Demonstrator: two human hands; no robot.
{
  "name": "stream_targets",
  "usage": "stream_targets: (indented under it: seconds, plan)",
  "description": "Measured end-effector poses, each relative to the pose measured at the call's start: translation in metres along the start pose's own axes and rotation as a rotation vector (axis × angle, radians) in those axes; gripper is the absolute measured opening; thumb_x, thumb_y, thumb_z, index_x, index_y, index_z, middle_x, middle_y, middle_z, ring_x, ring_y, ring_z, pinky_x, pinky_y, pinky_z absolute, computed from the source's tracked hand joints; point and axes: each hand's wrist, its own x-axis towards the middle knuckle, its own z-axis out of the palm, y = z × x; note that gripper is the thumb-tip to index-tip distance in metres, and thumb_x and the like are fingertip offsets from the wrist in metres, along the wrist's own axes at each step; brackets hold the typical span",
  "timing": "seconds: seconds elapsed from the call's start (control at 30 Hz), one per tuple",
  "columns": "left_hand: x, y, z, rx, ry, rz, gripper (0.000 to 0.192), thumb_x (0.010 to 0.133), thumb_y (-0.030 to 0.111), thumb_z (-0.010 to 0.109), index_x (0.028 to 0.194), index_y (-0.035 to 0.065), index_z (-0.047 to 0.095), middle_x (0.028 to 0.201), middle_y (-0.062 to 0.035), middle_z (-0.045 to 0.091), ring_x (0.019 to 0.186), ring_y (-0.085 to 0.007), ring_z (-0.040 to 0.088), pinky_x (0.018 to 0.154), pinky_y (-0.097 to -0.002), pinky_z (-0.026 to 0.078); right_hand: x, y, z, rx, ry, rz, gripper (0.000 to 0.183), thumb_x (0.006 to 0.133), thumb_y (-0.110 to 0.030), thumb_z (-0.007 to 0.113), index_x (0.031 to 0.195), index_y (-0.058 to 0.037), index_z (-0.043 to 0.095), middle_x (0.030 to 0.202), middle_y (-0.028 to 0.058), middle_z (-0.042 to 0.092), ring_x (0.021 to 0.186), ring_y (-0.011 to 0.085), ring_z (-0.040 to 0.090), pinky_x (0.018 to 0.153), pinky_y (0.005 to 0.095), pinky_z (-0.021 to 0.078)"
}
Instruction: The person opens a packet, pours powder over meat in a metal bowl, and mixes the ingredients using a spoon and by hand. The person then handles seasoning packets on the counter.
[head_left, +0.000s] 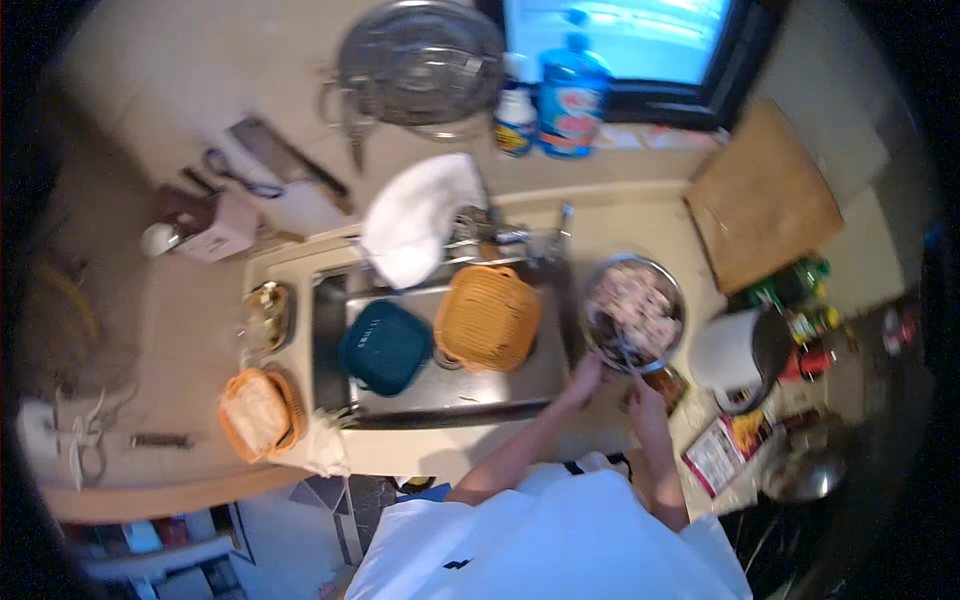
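A round metal bowl stands on the counter to the right of the sink, with pale pink pieces that look like raw meat in it. My left hand is at the bowl's lower left rim, its fingers closed against the edge. At the near rim my right hand grips the handle of a thin utensil, whose far end reaches into the bowl among the pieces. The picture is blurred, so the utensil's exact kind cannot be told.
The steel sink holds an orange plastic basket and a dark teal basin. Right of the bowl are a white kettle, a printed packet, bottles and a leaning wooden board. A blue soap bottle stands behind.
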Motion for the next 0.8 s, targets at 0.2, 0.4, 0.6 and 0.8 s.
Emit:
stream_targets:
  seconds: [0.2,0.4,0.6,0.8]
  plan:
    - [-0.006,0.002,0.005,0.104,-0.007,-0.14,0.04,0.085,0.043,0.028,0.1,0.0079,0.04,0.083,-0.0052,0.052,0.062,-0.015,0.055,0.05,-0.0273,0.039,-0.025,-0.019,-0.029,-0.084,0.057,-0.131,0.037,0.074,-0.001,0.04,0.111,-0.0042,0.046,0.069,0.0225,0.051,0.062,0.0307,0.053,0.059,0.0362,0.04]
    - [0.001,-0.015,-0.004,-0.017,0.038,-0.065,0.037,0.085,0.041,0.03,0.099,0.0085,0.041,0.083,-0.0067,0.052,0.07,-0.0169,0.054,0.057,-0.0316,0.039,-0.04,-0.055,-0.093,-0.092,0.095,-0.119,0.035,0.075,-0.001,0.042,0.109,-0.0047,0.047,0.07,0.0233,0.05,0.063,0.0322,0.053,0.058,0.0354,0.0391]
    - [-0.002,-0.006,0.002,-0.064,-0.012,-0.195,0.042,0.083,0.047,0.033,0.104,0.0113,0.038,0.086,-0.0054,0.052,0.067,-0.0165,0.053,0.052,-0.0286,0.039,0.021,-0.025,-0.085,-0.136,0.273,-0.17,0.036,0.075,-0.001,0.042,0.11,-0.0044,0.046,0.063,0.0244,0.047,0.059,0.035,0.05,0.053,0.039,0.0378]
    - [-0.036,0.025,-0.033,0.014,0.008,-0.057,0.039,0.083,0.04,0.039,0.103,0.007,0.036,0.081,-0.0063,0.052,0.064,-0.0129,0.049,0.055,-0.0247,0.039,0.043,0.014,-0.057,-0.304,0.277,-0.245,0.051,0.072,-0.001,0.045,0.12,-0.0136,0.036,0.068,0.0197,0.051,0.06,0.0348,0.051,0.054,0.0414,0.0401]
